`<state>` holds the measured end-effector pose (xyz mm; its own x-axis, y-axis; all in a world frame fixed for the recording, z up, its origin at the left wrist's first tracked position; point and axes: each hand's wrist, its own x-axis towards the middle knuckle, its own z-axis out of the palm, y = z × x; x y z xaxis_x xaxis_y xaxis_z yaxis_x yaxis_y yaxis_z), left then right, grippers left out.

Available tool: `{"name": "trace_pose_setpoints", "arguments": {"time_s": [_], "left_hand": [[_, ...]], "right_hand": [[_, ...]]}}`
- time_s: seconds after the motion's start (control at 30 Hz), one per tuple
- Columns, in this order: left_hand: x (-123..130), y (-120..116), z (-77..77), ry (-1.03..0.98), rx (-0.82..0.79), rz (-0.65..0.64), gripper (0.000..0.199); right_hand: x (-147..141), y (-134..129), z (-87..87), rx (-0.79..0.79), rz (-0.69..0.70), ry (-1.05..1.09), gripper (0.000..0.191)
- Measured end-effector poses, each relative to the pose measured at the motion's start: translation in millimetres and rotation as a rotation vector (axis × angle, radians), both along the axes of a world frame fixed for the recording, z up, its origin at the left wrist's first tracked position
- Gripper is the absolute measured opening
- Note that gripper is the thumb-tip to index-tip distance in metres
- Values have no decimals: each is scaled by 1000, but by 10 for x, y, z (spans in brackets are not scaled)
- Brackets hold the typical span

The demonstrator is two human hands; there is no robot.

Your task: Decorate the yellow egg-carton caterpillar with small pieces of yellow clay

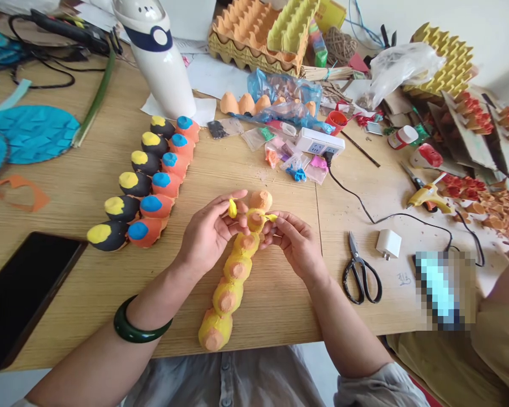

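Note:
A soft yellow lump (232, 208), which looks like modelling clay, is pinched in the fingers of my left hand (212, 226). My right hand (294, 240) grips a smaller yellow clay bit (271, 217) between thumb and forefinger. Both hands hover over the far part of an egg-carton strip (237, 270), its cups yellow with bare orange tips, lying lengthwise toward me. To the left are two more rows side by side: black cups with yellow clay caps (139, 157) and orange cups with blue clay caps (161, 180).
Black-handled scissors (356, 268) and a white charger (389, 243) lie right. A power strip (320, 142) trails a cable across the table. Beyond stand a white bottle (163, 73) and stacked egg trays (254, 39). A tablet-like black device (29, 294) lies left; another person sits at right.

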<state>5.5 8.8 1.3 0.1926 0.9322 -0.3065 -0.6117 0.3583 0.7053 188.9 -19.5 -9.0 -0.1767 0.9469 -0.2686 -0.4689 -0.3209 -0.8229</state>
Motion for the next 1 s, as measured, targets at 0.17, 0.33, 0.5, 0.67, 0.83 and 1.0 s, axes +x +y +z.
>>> {"name": "trace_pose_setpoints", "arguments": {"time_s": [0.17, 0.33, 0.5, 0.67, 0.83, 1.0], "left_hand": [[-34, 37, 66, -127, -89, -21, 31], [18, -11, 86, 23, -8, 28, 24], [18, -43, 25, 148, 117, 30, 31], [9, -53, 9, 297, 191, 10, 22], [18, -117, 11, 469, 307, -24, 19], [20, -184, 39, 719, 524, -35, 25]], "right_hand": [[2, 3, 2, -9, -8, 5, 22], [-1, 1, 15, -16, -7, 31, 21], [8, 14, 45, -28, 5, 120, 22], [17, 25, 69, -42, 16, 178, 19], [16, 20, 73, -77, 33, 192, 22], [4, 9, 61, -109, 67, 204, 29]]}}
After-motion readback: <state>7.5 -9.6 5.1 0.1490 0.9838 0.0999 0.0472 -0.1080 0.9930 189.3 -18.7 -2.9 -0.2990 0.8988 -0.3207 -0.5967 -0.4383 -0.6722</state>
